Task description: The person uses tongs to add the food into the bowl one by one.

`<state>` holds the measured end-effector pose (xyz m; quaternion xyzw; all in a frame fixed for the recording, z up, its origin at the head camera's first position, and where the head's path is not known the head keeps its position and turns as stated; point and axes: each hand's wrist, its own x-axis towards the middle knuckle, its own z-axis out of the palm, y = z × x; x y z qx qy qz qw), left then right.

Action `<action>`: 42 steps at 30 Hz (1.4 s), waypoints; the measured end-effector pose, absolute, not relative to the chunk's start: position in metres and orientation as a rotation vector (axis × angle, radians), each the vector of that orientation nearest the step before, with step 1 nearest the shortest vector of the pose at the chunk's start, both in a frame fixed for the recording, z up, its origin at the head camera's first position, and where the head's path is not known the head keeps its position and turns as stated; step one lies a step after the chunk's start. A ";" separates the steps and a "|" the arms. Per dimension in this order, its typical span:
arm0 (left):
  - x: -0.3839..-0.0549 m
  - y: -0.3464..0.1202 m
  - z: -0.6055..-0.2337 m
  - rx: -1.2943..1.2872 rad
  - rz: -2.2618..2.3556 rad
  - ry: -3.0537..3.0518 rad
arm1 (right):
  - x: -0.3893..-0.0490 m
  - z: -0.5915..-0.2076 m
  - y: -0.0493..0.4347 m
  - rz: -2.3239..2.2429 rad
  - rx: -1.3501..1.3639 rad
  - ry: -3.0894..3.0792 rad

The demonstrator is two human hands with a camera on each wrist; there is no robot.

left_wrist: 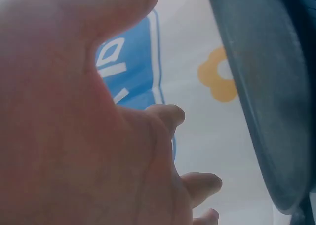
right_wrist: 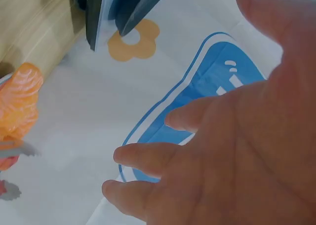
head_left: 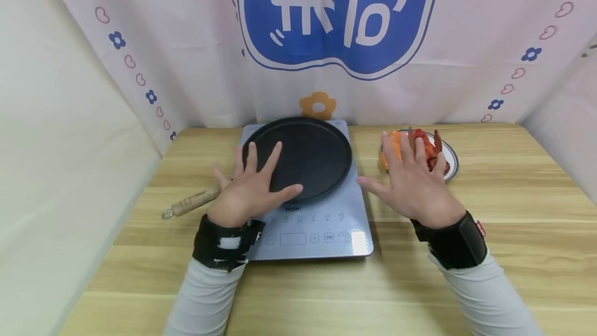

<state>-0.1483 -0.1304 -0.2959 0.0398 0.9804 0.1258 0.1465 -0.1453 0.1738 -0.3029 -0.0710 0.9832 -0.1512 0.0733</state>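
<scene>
A round black flat pan (head_left: 317, 154) lies on a grey induction cooktop (head_left: 326, 232), its wooden handle (head_left: 191, 204) pointing left toward me. My left hand (head_left: 249, 191) is spread over the pan's near left side and covers where the handle joins. To the right, my right hand (head_left: 415, 185), fingers also spread, hides part of a plate (head_left: 452, 165) of food. On that plate are an orange, white-streaked piece (right_wrist: 22, 101) and red and brown pieces (head_left: 422, 136). Both palms show bare in the wrist views. Neither hand holds anything; whether they touch what lies below, I cannot tell.
The cooktop and plate stand on a light wooden table (head_left: 503, 211). Behind it hangs a white curtain (head_left: 186, 66) with a blue emblem (head_left: 326, 51) and flower prints. A pale wall (head_left: 60, 134) closes off the left side. Both wrists wear black straps.
</scene>
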 end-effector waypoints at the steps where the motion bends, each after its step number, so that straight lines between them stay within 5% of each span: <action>1: -0.148 -0.131 -0.297 0.117 0.351 2.821 | -0.145 -0.303 0.176 -0.457 -0.207 2.952; 42: -0.161 -0.239 -0.298 0.143 0.538 2.606 | -0.161 -0.309 0.261 -0.413 0.020 2.753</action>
